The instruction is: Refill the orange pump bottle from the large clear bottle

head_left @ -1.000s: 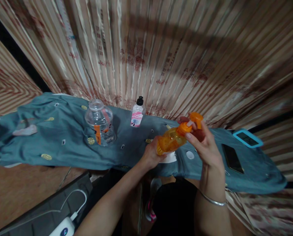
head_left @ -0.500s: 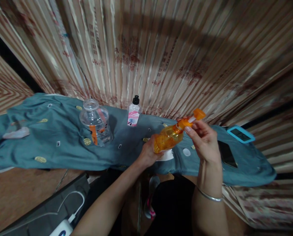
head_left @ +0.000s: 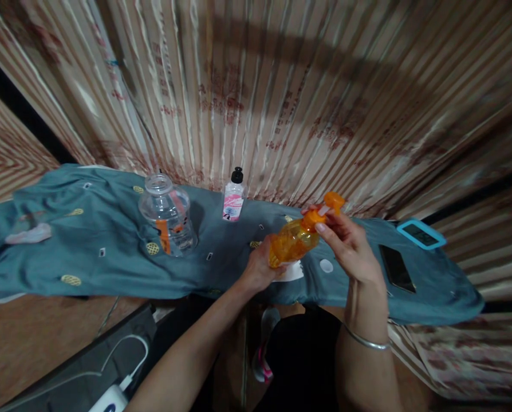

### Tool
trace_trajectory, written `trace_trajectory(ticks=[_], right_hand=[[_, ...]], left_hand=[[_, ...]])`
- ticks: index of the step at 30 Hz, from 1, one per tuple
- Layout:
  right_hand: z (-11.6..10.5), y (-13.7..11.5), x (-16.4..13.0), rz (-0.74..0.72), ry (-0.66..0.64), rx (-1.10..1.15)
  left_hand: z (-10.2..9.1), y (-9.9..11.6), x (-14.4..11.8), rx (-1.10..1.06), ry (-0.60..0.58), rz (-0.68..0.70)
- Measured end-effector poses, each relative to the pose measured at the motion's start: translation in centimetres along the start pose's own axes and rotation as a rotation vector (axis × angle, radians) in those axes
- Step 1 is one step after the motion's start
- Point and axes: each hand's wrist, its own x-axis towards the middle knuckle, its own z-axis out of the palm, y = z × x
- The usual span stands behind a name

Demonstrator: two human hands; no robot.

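Observation:
My left hand is wrapped round the lower part of a clear amber pump bottle, held tilted above the cloth with its top toward the upper right. At the bottle's neck, the fingers of my right hand close on the orange collar of the pump top. The orange pump head sticks out past these fingers. Under the bottle lies a white piece of paper or tissue, partly hidden. A small round white disc rests on the cloth beside it.
A blue-green patterned cloth covers the table. On it stand a large clear plastic jar and a small black-capped bottle. At the right lie a phone and a blue-framed digital clock. Curtains hang behind.
The pump head has shifted left and sits closer to the bottle, its angle turned. My right hand has moved slightly left with it, while my left hand keeps its hold.

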Motion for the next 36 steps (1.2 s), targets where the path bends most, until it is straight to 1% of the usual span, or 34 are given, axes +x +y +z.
trace_trajectory(ticks=[6,11,17,20,26,28,33,36], right_hand=[[-0.4,-0.5,-0.1,-0.005,-0.041,-0.063],[0.0,-0.1,0.0,0.009,0.002,-0.135],[0.4,0.1,0.1,-0.013,0.034,-0.233],[0.7,-0.5,-0.1,-0.026,0.102,-0.324],[2.0,-1.8,-0.3,0.015,0.298,-0.701],[2.4,-1.6,-0.1,0.009,0.324,-0.756],[2.9,-0.8,0.1,-0.113,0.360,-0.969],[3.1,-0.4,0.2,-0.150,0.384,-1.008]], left_hand=[[0.0,0.1,0.0,-0.005,-0.002,-0.002],[0.0,0.3,0.0,-0.017,0.008,-0.016],[0.1,-0.1,0.0,-0.010,0.018,-0.021],[0.2,-0.4,0.0,0.003,0.015,-0.002],[0.4,-0.6,0.0,0.006,0.027,0.024],[0.5,-0.6,0.0,-0.001,0.036,0.026],[0.6,-0.7,0.1,-0.005,0.039,0.007],[0.5,-0.7,0.1,-0.005,0.043,0.025]])
